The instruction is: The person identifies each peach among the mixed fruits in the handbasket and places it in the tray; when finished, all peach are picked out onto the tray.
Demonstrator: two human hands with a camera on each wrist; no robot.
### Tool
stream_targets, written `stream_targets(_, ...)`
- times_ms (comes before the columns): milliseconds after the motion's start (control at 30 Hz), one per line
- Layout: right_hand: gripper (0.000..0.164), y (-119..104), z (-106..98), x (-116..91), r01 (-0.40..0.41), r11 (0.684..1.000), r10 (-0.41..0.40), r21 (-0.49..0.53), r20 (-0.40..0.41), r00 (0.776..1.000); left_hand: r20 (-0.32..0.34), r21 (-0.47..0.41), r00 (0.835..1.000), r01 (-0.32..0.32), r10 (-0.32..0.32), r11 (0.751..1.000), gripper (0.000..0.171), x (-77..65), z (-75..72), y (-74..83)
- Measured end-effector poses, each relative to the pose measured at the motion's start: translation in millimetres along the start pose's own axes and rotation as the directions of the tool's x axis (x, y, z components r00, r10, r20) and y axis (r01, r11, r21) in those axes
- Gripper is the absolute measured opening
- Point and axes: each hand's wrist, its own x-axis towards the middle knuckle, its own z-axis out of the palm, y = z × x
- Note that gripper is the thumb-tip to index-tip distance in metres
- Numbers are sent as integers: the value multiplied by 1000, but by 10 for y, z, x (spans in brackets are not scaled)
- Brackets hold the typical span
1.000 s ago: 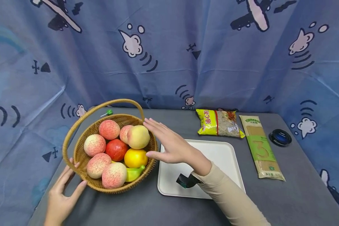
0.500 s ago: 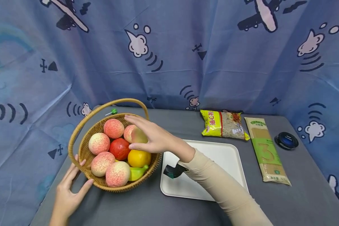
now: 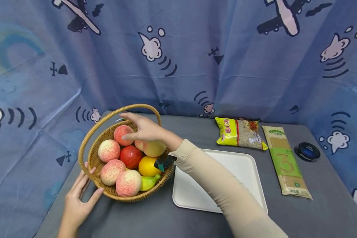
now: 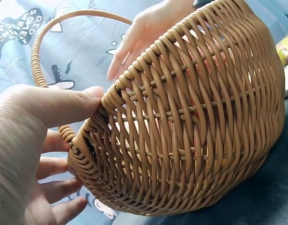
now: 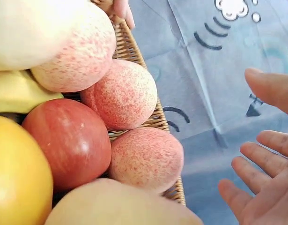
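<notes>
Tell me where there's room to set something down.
The table is bare in front of the basket and tray, and between basket and bag. The tray looks bare, partly hidden by a sleeve. Crowded: the basket, full of fruit, left hand at its rim, right hand above.

on the grey tabletop [image 3: 327,205] lie a white tray [image 3: 241,167], a yellow bag [image 3: 241,133] behind it, a tan, green-banded pack [image 3: 287,162] to its right and, just beside that pack on the far side from the tray, a dark disc [image 3: 307,151], while a blue, plane-printed curtain [image 3: 184,49] hangs behind them all.
</notes>
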Motion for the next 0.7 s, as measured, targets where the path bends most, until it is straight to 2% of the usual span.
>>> stream_targets(67, 74, 29, 30, 93, -28, 995, 27, 94, 13, 1000, -1, 2, 1000, 3, -3, 1000, 67, 0, -3, -1)
stream_targets(200, 71, 88, 77, 252, -101, 964, 94, 247, 38, 995, 1, -5, 1000, 0, 0, 1000, 67, -1, 4, -10)
stream_targets(433, 67, 218, 98, 440, -205, 932, 179, 299, 111, 978, 12, -11, 1000, 1, 0, 1000, 67, -10, 24, -31)
stream_targets(533, 63, 258, 91, 488, -227, 925, 193, 303, 139, 971, 12, -17, 1000, 11, -10, 1000, 67, -6, 20, -30)
stream_targets(700, 58, 314, 96, 538, -256, 919, 218, 300, 154, 964, 9, -22, 1000, -7, 7, 1000, 67, -5, -5, -27)
